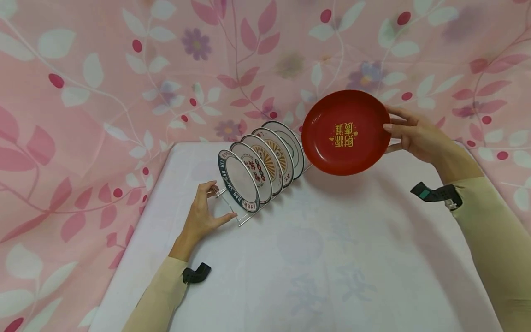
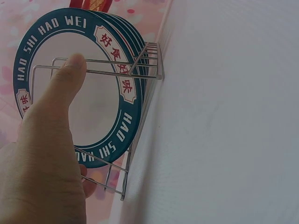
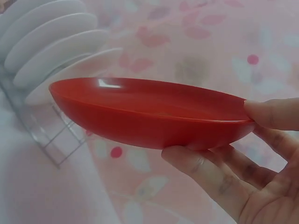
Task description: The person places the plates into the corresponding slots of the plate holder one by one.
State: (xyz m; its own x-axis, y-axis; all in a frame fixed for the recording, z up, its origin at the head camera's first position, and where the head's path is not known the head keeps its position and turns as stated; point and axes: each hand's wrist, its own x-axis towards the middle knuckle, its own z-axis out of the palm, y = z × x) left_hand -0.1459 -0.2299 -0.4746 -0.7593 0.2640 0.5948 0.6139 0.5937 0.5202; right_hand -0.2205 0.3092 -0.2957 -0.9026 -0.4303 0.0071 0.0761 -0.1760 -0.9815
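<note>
My right hand (image 1: 419,136) pinches the right rim of a red plate (image 1: 346,133) with gold characters at its centre. Thumb on the inner side and fingers beneath show in the right wrist view. The plate is held up beside the right end of a wire dish rack (image 1: 240,223). Several round white plates (image 1: 238,177) stand tilted in a row in that rack, the front one with a dark green lettered rim. At the rack's left end, my left hand (image 1: 203,214) grips the wire frame, thumb on one side and fingers on the other.
The rack stands on a white-covered table (image 1: 290,272), toward its back edge. Behind and to the left hangs a pink cloth (image 1: 257,60) with leaves and flowers. Bare wire slots (image 3: 65,140) of the rack show under the red plate in the right wrist view.
</note>
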